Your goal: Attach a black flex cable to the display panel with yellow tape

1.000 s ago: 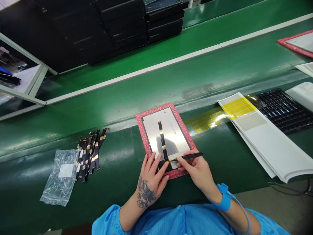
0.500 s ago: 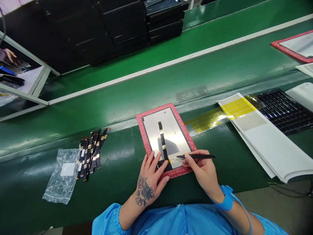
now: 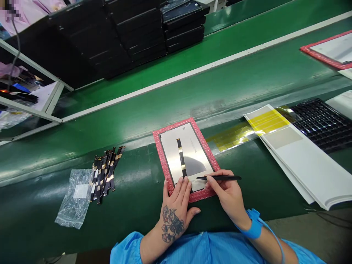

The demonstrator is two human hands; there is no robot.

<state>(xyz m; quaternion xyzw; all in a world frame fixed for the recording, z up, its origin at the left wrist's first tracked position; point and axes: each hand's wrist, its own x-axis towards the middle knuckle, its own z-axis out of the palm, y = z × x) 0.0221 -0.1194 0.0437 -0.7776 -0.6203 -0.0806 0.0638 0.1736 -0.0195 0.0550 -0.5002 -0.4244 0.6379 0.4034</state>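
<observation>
A display panel (image 3: 176, 141), silvery on its upturned back, lies on pink bubble wrap (image 3: 158, 146) in front of me. Along its middle runs a black flex cable (image 3: 181, 157) with gold patches. My left hand (image 3: 176, 205) is laid flat, fingertips covering the cable's near end at the panel's lower edge; its fingers are stretched out. In my right hand (image 3: 227, 192) I grip black tweezers (image 3: 220, 178), their tip pointing left just above the panel's lower part. The cable's near end is hidden under my left fingers.
Several loose flex cables (image 3: 106, 172) and a clear plastic bag (image 3: 74, 201) lie left. To the right are yellow tape strips (image 3: 233, 137), white sheets (image 3: 308, 157) and a black tray (image 3: 321, 119). Stacked black trays (image 3: 137, 33) stand behind; another wrapped panel (image 3: 335, 47) lies far right.
My left hand has shifted right and turned, its fingers now together over the cable's near end. My right hand keeps hold of the tweezers in nearly the same place. The view has moved slightly.
</observation>
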